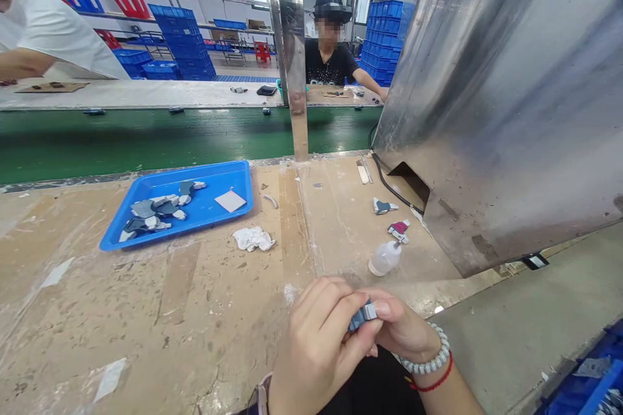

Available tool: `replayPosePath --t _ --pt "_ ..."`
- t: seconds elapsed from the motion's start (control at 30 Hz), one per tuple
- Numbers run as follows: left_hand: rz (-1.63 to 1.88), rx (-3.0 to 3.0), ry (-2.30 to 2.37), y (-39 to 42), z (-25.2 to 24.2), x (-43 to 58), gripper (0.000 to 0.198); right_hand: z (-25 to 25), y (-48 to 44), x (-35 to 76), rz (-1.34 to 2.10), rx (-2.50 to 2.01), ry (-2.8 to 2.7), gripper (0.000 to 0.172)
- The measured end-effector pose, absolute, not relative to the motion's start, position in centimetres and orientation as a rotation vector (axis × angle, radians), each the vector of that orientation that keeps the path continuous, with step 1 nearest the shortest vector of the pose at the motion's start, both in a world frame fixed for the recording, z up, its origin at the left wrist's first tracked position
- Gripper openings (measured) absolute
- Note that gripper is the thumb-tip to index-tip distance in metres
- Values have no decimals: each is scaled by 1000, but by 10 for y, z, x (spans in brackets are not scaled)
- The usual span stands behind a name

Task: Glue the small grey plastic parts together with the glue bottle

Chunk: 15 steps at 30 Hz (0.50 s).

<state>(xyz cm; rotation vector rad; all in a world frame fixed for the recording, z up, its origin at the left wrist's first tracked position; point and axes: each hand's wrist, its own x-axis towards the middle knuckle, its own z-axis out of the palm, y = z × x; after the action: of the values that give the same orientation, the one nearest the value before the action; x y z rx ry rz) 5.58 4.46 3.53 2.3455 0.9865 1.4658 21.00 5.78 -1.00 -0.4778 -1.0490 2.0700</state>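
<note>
Close to my body at the table's front edge, my left hand (324,331) and my right hand (403,327) are closed together on a small dark blue-grey plastic part (359,318) with a light grey end. Fingers cover most of it, so its full shape is hidden. Just beyond my hands stands a small translucent squeeze bottle (385,258) with a narrow tip. Behind the bottle lie a grey-and-magenta part (399,229) and a grey-and-white part (384,206). A crumpled white cloth (254,239) rests left of the bottle.
A blue tray (209,224) at left holds several grey-and-white parts (156,209) and a pale square pad (230,201). A metal housing (491,110) with a cable rises at right. Behind the table runs a green conveyor (219,136) carrying small parts; two people sit beyond it.
</note>
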Motion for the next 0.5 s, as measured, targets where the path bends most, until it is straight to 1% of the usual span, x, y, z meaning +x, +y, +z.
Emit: replayPosePath --t 0.13,0.5 --pt "1447 2358 1017 44 35 56 11 -9 59 209 2078 -458 -1051 46" --pt "1458 2346 1037 46 36 57 15 -10 58 208 2085 -428 -1050 45"
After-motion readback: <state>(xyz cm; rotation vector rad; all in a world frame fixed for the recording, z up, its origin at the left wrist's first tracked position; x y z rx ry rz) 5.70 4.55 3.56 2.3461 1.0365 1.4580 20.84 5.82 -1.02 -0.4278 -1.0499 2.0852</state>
